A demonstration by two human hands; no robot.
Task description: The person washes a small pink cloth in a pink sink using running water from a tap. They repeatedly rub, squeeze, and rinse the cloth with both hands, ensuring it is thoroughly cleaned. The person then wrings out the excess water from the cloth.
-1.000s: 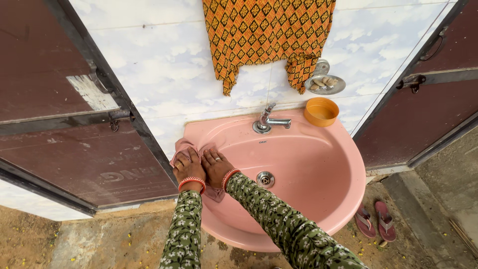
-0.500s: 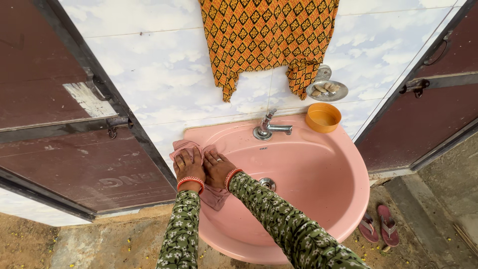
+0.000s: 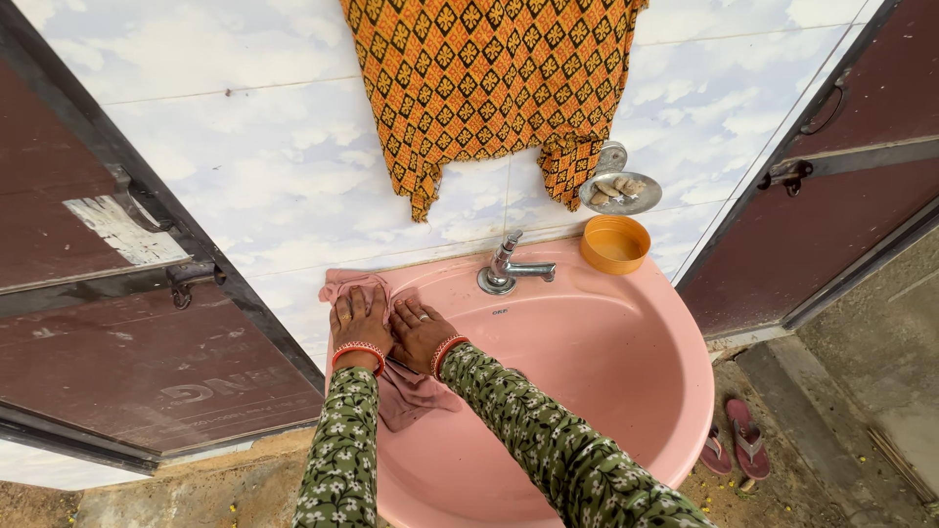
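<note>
A pale tiled wall [image 3: 245, 147] carries a hanging orange patterned cloth [image 3: 489, 78], with dark doors at either side. Below it sits the pink basin [image 3: 606, 372]; its bowl looks smooth and mostly clean, so the wiping seems well along, with only the left rim under work. A crumpled pink rag [image 3: 406, 396] lies over that rim, hanging into the bowl. The left hand [image 3: 360, 321] and right hand [image 3: 419, 332] press flat on it, fingers spread, not clenched. A tap [image 3: 504, 269], an orange cup [image 3: 614, 243] and a soap dish [image 3: 619, 191] stand behind.
</note>
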